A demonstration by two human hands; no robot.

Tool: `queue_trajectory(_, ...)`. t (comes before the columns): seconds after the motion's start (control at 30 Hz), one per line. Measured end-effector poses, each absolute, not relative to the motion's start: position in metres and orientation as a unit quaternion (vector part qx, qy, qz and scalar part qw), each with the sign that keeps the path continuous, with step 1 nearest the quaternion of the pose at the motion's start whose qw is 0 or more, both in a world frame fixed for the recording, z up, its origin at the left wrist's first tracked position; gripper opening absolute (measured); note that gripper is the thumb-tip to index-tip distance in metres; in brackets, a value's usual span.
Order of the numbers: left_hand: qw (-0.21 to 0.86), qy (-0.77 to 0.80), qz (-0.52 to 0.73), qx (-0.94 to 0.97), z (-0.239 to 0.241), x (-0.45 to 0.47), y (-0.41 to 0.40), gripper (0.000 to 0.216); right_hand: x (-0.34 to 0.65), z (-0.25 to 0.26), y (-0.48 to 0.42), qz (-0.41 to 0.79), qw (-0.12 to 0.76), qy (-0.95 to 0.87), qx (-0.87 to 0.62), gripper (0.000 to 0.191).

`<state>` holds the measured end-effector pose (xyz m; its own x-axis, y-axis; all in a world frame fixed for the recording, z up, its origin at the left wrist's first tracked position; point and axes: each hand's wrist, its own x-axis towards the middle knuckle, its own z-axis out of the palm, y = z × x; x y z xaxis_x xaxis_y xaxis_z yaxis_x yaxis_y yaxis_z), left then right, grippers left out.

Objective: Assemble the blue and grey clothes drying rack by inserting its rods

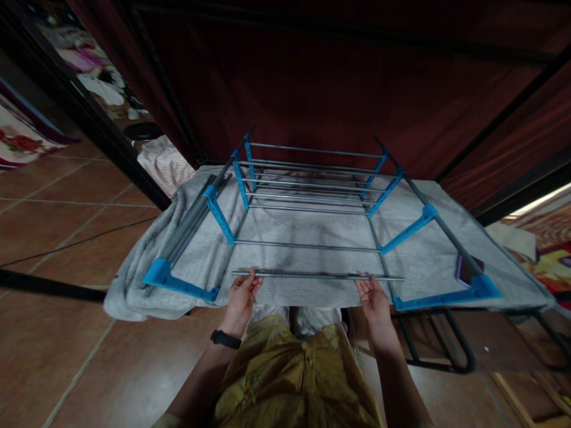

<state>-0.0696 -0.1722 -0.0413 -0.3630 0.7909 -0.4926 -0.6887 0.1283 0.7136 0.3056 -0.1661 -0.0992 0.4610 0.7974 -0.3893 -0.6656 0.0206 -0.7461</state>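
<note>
Left hand [242, 297] and right hand [373, 298] are sharing one slim grey rod [307, 275], a two-handed hold! On the left it's a narrow pinch, thumb and fingers closed near the rod's end, with a short stub poking out beyond. Over on the right, a lighter grip: fingertips and thumb meet at the metal, the fingers fairly straight, and a longer piece runs out past them.

Look at the arms: both forearms reach up from the bottom edge, angling inward, wrists well apart, a dark band [225, 339] around the left one. Mustard trousers [303, 374] fill the gap between them.

And the rod? Held crosswise at the near end of the rack [220, 220], roughly parallel to its crossbars, the right end crossing over a side tube. Whether it touches the cloth beneath, I cannot tell.

What a frame, too: grey tubes, bright blue connector pieces in pairs down both sides, thin bars linking the farther pairs, all of it resting on a rumpled grey blanket [307, 229]. Off to the left, loose tubes [191, 226] lie side by side; over at the right, a phone [468, 268] sits partly behind the rack's tubing. Beyond the far end, a dark red curtain [289, 89].
</note>
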Motion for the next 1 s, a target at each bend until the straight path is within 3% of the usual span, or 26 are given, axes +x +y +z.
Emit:
queue_trajectory(0.47,0.575,0.502,0.642,0.072,-0.0381,-0.0683,-0.1737,0.013,0.3052,-0.0991,-0.1674,0.516,0.709,-0.093,-0.472,0.016)
queue_trajectory(0.67,0.583,0.504,0.633,0.075,-0.0340,-0.0647,-0.1756,0.011,0.3043,-0.0980,-0.1673,0.518,0.710,-0.082,-0.469,0.008)
queue_trajectory(1.0,0.575,0.506,0.639,0.069,-0.0366,-0.0644,-0.1745,0.026,0.3031,-0.0955,-0.1675,0.511,0.712,-0.083,-0.475,0.006)
